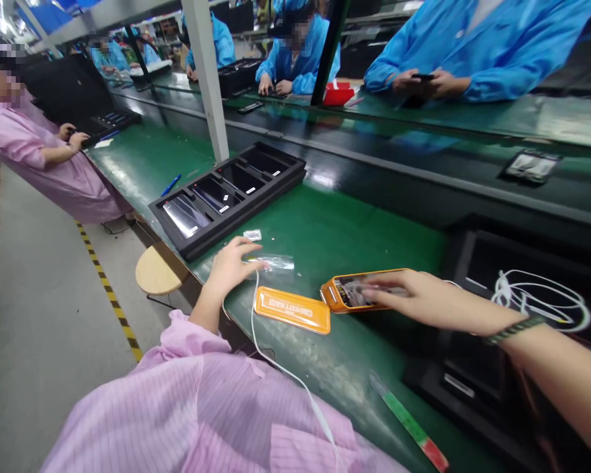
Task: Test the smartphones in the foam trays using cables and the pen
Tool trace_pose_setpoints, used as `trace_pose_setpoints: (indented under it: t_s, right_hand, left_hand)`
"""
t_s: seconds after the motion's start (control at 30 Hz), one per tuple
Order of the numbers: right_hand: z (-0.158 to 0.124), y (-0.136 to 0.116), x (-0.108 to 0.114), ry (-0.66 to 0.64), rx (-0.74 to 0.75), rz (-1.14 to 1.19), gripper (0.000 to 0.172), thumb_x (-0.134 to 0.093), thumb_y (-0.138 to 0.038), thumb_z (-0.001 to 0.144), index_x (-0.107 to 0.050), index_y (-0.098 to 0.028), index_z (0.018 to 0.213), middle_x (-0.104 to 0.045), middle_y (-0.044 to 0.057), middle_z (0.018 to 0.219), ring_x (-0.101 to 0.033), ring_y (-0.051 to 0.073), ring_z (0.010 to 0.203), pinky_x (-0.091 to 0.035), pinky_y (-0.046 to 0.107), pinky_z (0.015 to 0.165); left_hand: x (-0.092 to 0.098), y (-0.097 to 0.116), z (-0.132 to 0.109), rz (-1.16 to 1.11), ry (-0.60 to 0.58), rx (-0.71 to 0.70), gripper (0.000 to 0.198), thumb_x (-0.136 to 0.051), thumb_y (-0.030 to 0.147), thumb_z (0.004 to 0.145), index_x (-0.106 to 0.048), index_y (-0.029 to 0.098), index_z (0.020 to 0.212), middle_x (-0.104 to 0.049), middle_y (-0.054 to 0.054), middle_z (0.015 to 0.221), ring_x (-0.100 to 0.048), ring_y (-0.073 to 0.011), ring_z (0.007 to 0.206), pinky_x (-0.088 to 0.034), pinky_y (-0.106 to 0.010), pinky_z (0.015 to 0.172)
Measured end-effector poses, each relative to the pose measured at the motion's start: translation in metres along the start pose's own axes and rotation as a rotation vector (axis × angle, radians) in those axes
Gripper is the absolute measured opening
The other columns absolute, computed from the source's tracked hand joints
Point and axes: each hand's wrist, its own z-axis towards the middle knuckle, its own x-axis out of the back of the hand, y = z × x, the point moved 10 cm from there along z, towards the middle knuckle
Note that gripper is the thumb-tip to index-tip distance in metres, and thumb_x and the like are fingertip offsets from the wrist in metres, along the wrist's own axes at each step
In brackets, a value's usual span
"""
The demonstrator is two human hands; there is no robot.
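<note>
My left hand (232, 266) is over the bench, thumb and fingers apart. Its fingertips are at the edge of a clear plastic film (278, 263), and I see no grip on it. A white cord (257, 335) hangs from near these fingers down over the pink smock. To the right, my right hand (414, 295) reaches with outstretched, slightly blurred fingers into an open orange tin (345, 305). Its fingertips lie over the greyish contents, which I cannot make out. Between the hands lies an orange lid (293, 311) with white lettering.
A black foam tray (190, 251) holds several phones at the left, with a blue pen (171, 184) behind it. On the right, a dark tray (460, 387) bears a coiled white cable (515, 292). A green-red strip (406, 417) lies in front. Co-workers sit across the bench.
</note>
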Motion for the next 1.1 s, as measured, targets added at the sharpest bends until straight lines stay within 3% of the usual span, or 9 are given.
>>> trace_pose_setpoints:
  t_s: [0.1, 0.2, 0.33, 0.47, 0.57, 0.63, 0.73, 0.9, 1.1]
  right_hand:
    - [0.002, 0.008, 0.008, 0.125, 0.13, 0.013, 0.037, -0.047, -0.021, 0.086, -0.073, -0.022, 0.112, -0.073, 0.008, 0.11, -0.07, 0.024, 0.096, -0.054, 0.033, 0.086]
    - [0.0, 0.012, 0.014, 0.295, 0.144, -0.198, 0.03, -0.051, -0.02, 0.083, -0.078, -0.019, 0.096, -0.071, 0.013, 0.101, -0.067, 0.027, 0.094, -0.053, 0.036, 0.083]
    - [0.002, 0.009, 0.003, 0.211, 0.079, -0.217, 0.029, -0.051, -0.02, 0.085, -0.079, -0.022, 0.087, -0.074, 0.009, 0.086, -0.067, 0.024, 0.083, -0.051, 0.032, 0.074]
    - [-0.006, 0.006, 0.017, 0.177, 0.067, -0.122, 0.038, -0.047, -0.012, 0.084, -0.077, -0.023, 0.105, -0.077, 0.004, 0.096, -0.069, 0.02, 0.087, -0.05, 0.027, 0.079]
    - [-0.036, 0.009, 0.045, 0.288, 0.117, -0.133, 0.046, -0.047, -0.009, 0.079, -0.073, -0.019, 0.115, -0.074, 0.007, 0.112, -0.068, 0.021, 0.102, -0.049, 0.029, 0.09]
    - [-0.071, 0.016, 0.064, 0.404, 0.124, -0.151, 0.042, -0.048, -0.013, 0.081, -0.073, -0.017, 0.114, -0.072, 0.009, 0.116, -0.067, 0.023, 0.106, -0.048, 0.031, 0.094]
    - [-0.134, 0.054, 0.071, 0.515, -0.099, -0.133, 0.034, -0.048, -0.022, 0.085, -0.076, -0.018, 0.104, -0.075, 0.008, 0.103, -0.069, 0.023, 0.092, -0.05, 0.031, 0.083]
    - [-0.212, 0.131, 0.006, 0.412, -0.679, -0.068, 0.029, -0.055, -0.039, 0.087, -0.075, -0.019, 0.081, -0.075, 0.009, 0.082, -0.069, 0.025, 0.079, -0.044, 0.031, 0.063]
    - [-0.216, 0.164, -0.042, 0.434, -0.794, 0.135, 0.032, -0.067, -0.052, 0.08, -0.07, -0.02, 0.08, -0.074, 0.01, 0.084, -0.07, 0.025, 0.086, -0.042, 0.028, 0.06]
  left_hand:
    - [0.02, -0.013, 0.021, 0.056, 0.087, 0.045, 0.025, -0.059, 0.037, 0.094, -0.074, 0.027, 0.111, -0.067, -0.004, 0.118, -0.065, -0.0205, 0.108, -0.049, -0.028, 0.09]
    - [0.005, -0.016, 0.048, 0.229, -0.071, 0.05, 0.031, -0.07, 0.037, 0.086, -0.073, 0.028, 0.115, -0.067, -0.005, 0.121, -0.064, -0.0252, 0.109, -0.049, -0.031, 0.089]
    - [-0.007, -0.012, 0.062, 0.389, -0.151, 0.035, 0.025, -0.062, 0.035, 0.09, -0.075, 0.026, 0.109, -0.07, -0.008, 0.119, -0.064, -0.0281, 0.11, -0.049, -0.033, 0.087]
    - [0.028, -0.002, 0.043, 0.384, 0.038, 0.098, 0.034, -0.049, 0.036, 0.096, -0.076, 0.021, 0.108, -0.073, -0.012, 0.109, -0.066, -0.0314, 0.104, -0.049, -0.036, 0.083]
    - [0.056, 0.054, 0.005, 0.164, 0.281, -0.11, 0.034, -0.049, 0.037, 0.096, -0.076, 0.021, 0.107, -0.073, -0.009, 0.109, -0.068, -0.024, 0.099, -0.049, -0.03, 0.081]
    - [0.043, 0.105, -0.022, 0.086, 0.247, -0.302, 0.032, -0.049, 0.039, 0.096, -0.076, 0.025, 0.107, -0.072, -0.006, 0.105, -0.068, -0.0201, 0.091, -0.049, -0.027, 0.076]
    - [-0.016, 0.164, -0.041, 0.201, -0.005, -0.372, 0.03, -0.048, 0.034, 0.097, -0.076, 0.028, 0.106, -0.072, -0.004, 0.104, -0.069, -0.0196, 0.083, -0.047, -0.027, 0.065]
    - [-0.089, 0.193, -0.031, 0.468, -0.263, -0.275, 0.032, -0.045, 0.029, 0.097, -0.076, 0.022, 0.102, -0.071, -0.011, 0.107, -0.07, -0.0282, 0.09, -0.048, -0.031, 0.067]
    - [-0.068, 0.186, -0.034, 0.338, -0.166, -0.255, 0.041, -0.038, 0.039, 0.099, -0.073, 0.023, 0.113, -0.071, -0.011, 0.112, -0.071, -0.0309, 0.092, -0.051, -0.035, 0.07]
